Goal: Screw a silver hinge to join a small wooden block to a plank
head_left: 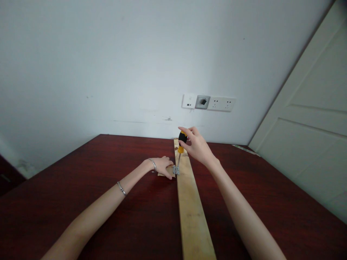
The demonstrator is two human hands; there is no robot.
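A long pale wooden plank (191, 206) lies lengthwise on the dark red table. At its left edge a small metal hinge (176, 169) bridges the plank and a small wooden piece (170, 170). My left hand (163, 165) grips that small piece, thumb on the near side and fingers on the far side, close to the hinge. With my right hand (200, 146) I hold a yellow-and-black screwdriver (182, 139) by its handle, nearly upright. Its shaft reaches down to the hinge's right leaf; any screw under the tip is too small to make out.
The reddish-brown table (130, 224) stretches to both sides, its back edge near a white wall (135, 65). Wall sockets (221, 104) sit above that edge. A white panelled door (311, 137) stands on the right. A flat strip (246, 150) lies at the back right corner.
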